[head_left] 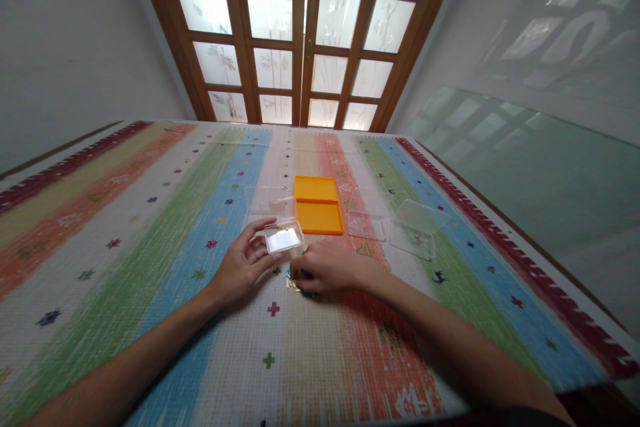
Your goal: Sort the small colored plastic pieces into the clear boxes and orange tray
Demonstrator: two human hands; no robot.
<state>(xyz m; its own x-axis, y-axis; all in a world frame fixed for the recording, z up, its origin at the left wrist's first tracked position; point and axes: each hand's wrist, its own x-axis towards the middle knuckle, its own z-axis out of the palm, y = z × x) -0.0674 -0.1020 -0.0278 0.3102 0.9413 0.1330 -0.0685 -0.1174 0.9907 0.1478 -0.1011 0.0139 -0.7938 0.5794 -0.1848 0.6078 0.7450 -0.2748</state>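
My left hand (245,260) grips a small clear plastic box (284,237) by its left side, thumb below and fingers above. The box is tilted, light glares off its bottom, and a few tiny yellowish bits show near its far edge. Just right of it, my right hand (325,265) reaches down with curled fingers into a little heap of small pieces (293,282) on the cloth. Pale yellow, blue and green ones show; the hand covers the others. What its fingertips hold is hidden.
Beyond my hands lies an open orange case (320,217). Open clear plastic boxes stand on both sides of it, one at the left (257,200), others at the right (367,225) and farther right (413,240). A striped cloth (190,320) covers the table.
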